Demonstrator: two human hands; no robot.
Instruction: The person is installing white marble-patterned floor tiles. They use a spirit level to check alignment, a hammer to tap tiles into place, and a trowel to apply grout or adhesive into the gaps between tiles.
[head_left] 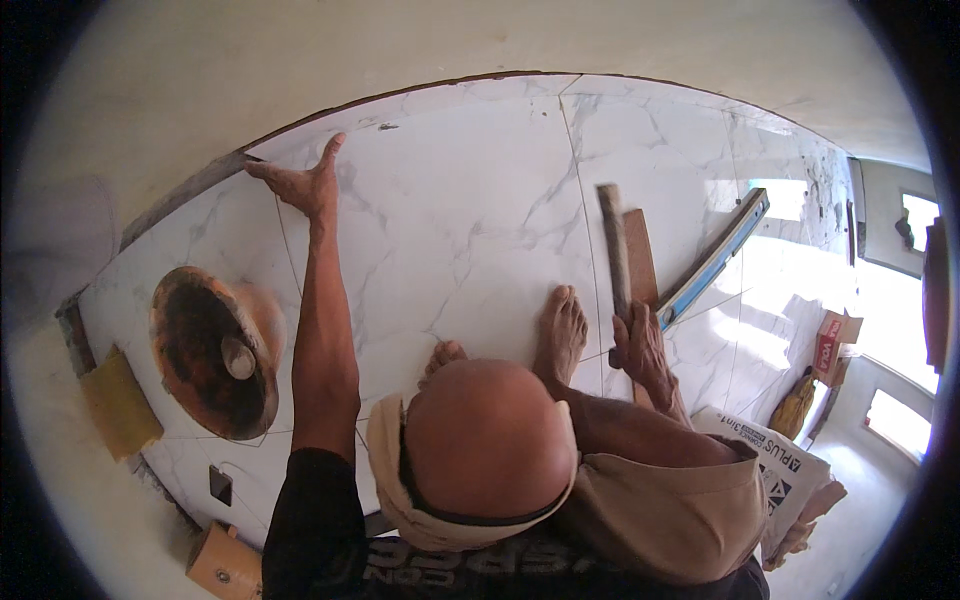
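Note:
My left hand (pixel 305 180) reaches to the tile edge along the back wall, thumb and fingers apart, holding nothing. My right hand (pixel 640 340) is wrapped round an upright-pointing length of pale, worn wood (pixel 612 240). Just beside it lie a brown wooden board (pixel 640 250) and a blue-and-silver spirit level (pixel 715 255) on the white marble-patterned tiles (pixel 440 200).
A round, stained basin (pixel 195 350) with a pale object inside lies left, near a yellow pad (pixel 120 405), a small dark rectangle (pixel 220 485) and a brown container (pixel 220 560). A white sack (pixel 790 480), red box (pixel 830 345) and yellow-brown bag (pixel 792 405) sit right.

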